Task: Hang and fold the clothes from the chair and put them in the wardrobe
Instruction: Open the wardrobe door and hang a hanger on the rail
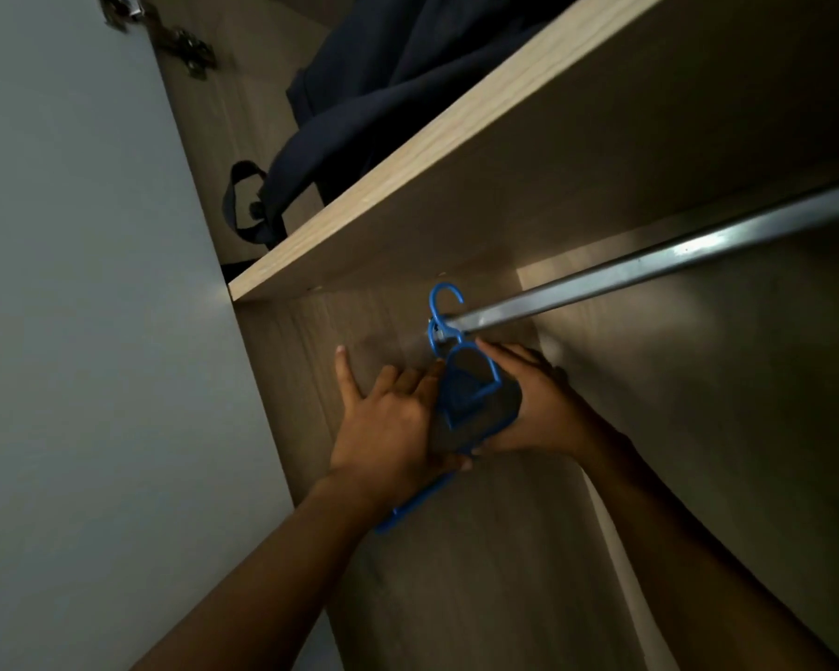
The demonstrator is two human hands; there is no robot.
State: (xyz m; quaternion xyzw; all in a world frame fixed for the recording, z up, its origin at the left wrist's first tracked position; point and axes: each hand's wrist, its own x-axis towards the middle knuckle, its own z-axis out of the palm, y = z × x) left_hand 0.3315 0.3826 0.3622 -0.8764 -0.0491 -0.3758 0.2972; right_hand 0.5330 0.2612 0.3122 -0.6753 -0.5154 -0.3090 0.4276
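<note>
A blue plastic hanger (pixel 461 389) has its hook over the left end of the metal rail (pixel 650 263) inside the wardrobe. A dark grey garment (pixel 497 409) is bunched on the hanger between my hands. My left hand (pixel 388 423) presses on the hanger's left side, fingers spread upward and thumb wrapped underneath. My right hand (pixel 534 404) clasps the garment and hanger from the right. One blue hanger arm sticks out below my left wrist.
A wooden shelf (pixel 408 196) runs above the rail and carries a dark navy bag or garment (pixel 359 89) with a strap hanging over its edge. The white wardrobe door (pixel 69 331) stands open at the left, with a hinge (pixel 185 46) at the top.
</note>
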